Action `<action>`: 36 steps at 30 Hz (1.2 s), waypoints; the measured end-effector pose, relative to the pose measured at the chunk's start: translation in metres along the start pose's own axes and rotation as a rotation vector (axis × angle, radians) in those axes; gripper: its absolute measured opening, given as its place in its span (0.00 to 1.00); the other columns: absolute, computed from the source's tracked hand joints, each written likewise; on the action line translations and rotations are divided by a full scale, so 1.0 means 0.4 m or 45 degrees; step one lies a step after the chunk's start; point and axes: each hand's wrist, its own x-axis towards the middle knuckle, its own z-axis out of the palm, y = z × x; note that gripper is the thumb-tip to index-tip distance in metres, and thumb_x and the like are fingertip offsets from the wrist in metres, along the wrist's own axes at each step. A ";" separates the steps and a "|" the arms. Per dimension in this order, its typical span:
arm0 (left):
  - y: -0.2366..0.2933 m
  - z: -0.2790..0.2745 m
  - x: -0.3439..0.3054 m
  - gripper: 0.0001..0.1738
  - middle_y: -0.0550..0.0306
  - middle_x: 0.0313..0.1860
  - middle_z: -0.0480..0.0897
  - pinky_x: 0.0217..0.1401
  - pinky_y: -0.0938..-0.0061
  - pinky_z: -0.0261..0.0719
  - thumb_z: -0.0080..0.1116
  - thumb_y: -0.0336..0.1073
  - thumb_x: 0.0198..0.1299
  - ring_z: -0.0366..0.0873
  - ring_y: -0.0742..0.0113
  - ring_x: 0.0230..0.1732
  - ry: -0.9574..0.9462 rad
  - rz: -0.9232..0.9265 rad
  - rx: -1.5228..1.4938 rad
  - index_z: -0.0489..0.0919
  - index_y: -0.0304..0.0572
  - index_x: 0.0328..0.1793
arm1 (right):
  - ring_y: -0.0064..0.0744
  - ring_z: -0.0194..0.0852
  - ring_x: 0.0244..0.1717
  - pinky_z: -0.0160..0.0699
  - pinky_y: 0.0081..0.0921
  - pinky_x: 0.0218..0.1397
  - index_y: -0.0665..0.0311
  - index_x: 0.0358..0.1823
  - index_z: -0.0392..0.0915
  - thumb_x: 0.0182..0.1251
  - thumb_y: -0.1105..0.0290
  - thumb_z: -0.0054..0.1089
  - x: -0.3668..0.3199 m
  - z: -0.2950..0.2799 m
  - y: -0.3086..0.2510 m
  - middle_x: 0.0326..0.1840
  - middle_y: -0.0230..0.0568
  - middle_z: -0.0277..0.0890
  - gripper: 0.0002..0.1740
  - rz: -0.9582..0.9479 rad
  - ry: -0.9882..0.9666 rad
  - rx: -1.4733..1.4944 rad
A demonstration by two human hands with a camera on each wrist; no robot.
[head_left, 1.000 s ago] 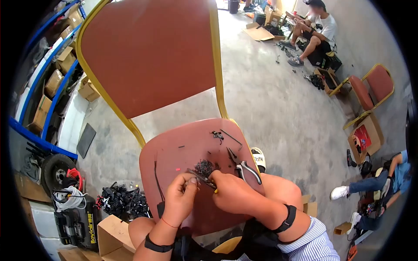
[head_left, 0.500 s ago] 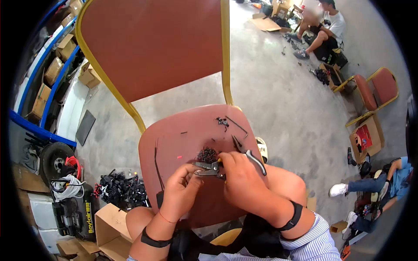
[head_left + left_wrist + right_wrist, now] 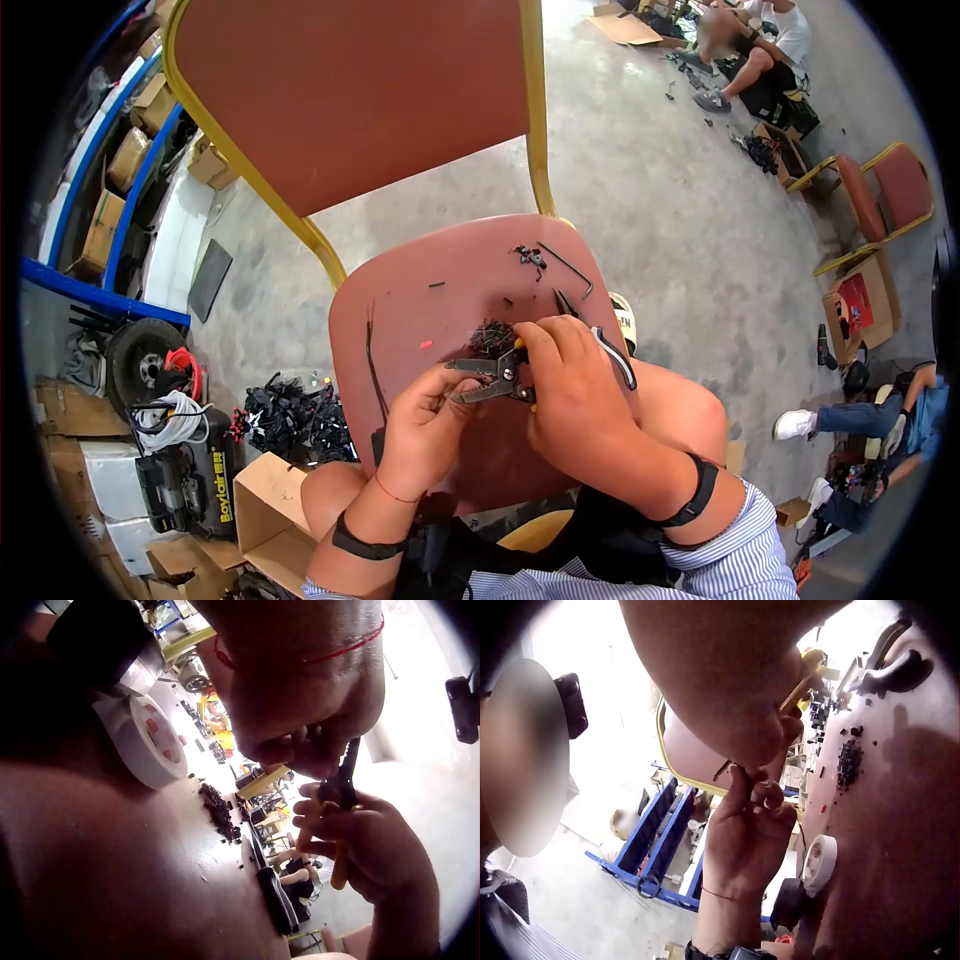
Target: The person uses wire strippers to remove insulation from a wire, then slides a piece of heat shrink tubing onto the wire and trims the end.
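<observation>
My right hand [image 3: 580, 390] grips wire strippers [image 3: 508, 372] with yellow handles, their dark jaws spread apart and pointing left. Fingers of my left hand [image 3: 425, 425] are curled and pinched with the thumb right at the jaw tips. Whatever small piece sits between them is hidden, so I cannot tell what it is. Both hands are over the red-brown chair seat [image 3: 400, 270]. Just beyond the jaws lies a heap of small black clippings [image 3: 490, 338]. Pliers [image 3: 617, 362] with grey-black handles rest beside my right hand, partly covered by it.
A hex key [image 3: 567, 268], small black parts [image 3: 530, 260] and a red bit [image 3: 426, 344] lie on the seat. A white tape roll [image 3: 161, 750] stands near my left hand. The chair backrest [image 3: 350, 100] rises ahead; an open carton [image 3: 270, 510] is at lower left.
The strippers have turned from mostly hidden behind my right hand to showing their spread jaws. My left fingers stay close to the tips. The head view has tilted down.
</observation>
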 end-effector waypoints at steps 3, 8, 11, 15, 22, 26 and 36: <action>0.004 0.000 -0.001 0.09 0.62 0.40 0.84 0.47 0.80 0.76 0.58 0.33 0.79 0.78 0.76 0.40 -0.002 -0.033 0.008 0.83 0.33 0.54 | 0.61 0.68 0.71 0.70 0.50 0.70 0.74 0.69 0.70 0.57 0.79 0.61 -0.002 -0.002 -0.002 0.65 0.57 0.71 0.34 0.001 -0.009 -0.001; -0.009 -0.004 0.003 0.11 0.63 0.39 0.85 0.44 0.82 0.75 0.58 0.35 0.79 0.78 0.78 0.39 -0.029 -0.021 -0.013 0.83 0.34 0.55 | 0.61 0.67 0.71 0.70 0.49 0.70 0.73 0.69 0.70 0.59 0.79 0.60 -0.007 -0.005 -0.007 0.65 0.57 0.71 0.33 0.021 -0.037 -0.011; -0.003 0.001 0.004 0.11 0.63 0.39 0.85 0.39 0.83 0.74 0.58 0.37 0.79 0.77 0.79 0.37 -0.052 -0.015 -0.024 0.83 0.36 0.54 | 0.62 0.69 0.66 0.71 0.50 0.67 0.73 0.67 0.70 0.49 0.87 0.60 -0.008 0.007 -0.004 0.61 0.58 0.71 0.37 -0.020 0.060 0.007; 0.005 -0.003 0.000 0.10 0.61 0.42 0.85 0.46 0.80 0.77 0.57 0.34 0.80 0.79 0.77 0.41 -0.071 -0.097 -0.082 0.82 0.35 0.55 | 0.62 0.70 0.67 0.71 0.50 0.67 0.73 0.67 0.70 0.50 0.86 0.61 -0.008 0.002 -0.008 0.61 0.58 0.72 0.36 -0.006 0.053 -0.013; -0.001 -0.009 -0.007 0.10 0.61 0.45 0.86 0.51 0.78 0.79 0.55 0.34 0.81 0.80 0.75 0.44 -0.092 -0.098 -0.087 0.82 0.35 0.56 | 0.61 0.70 0.66 0.71 0.49 0.66 0.73 0.66 0.72 0.55 0.83 0.62 -0.010 0.013 -0.008 0.60 0.56 0.73 0.33 -0.004 0.096 -0.087; -0.007 -0.004 -0.009 0.11 0.60 0.45 0.86 0.52 0.77 0.79 0.55 0.34 0.81 0.80 0.75 0.44 -0.081 -0.059 -0.155 0.82 0.35 0.57 | 0.60 0.70 0.64 0.71 0.50 0.66 0.73 0.66 0.72 0.58 0.82 0.62 -0.004 0.009 -0.014 0.59 0.56 0.73 0.31 -0.007 0.113 -0.112; -0.023 -0.004 -0.010 0.12 0.59 0.46 0.86 0.53 0.76 0.79 0.56 0.35 0.81 0.80 0.74 0.44 -0.062 0.022 -0.093 0.81 0.34 0.59 | 0.58 0.71 0.63 0.72 0.47 0.65 0.72 0.66 0.72 0.64 0.78 0.61 -0.001 0.006 -0.022 0.58 0.53 0.74 0.27 -0.013 0.136 -0.171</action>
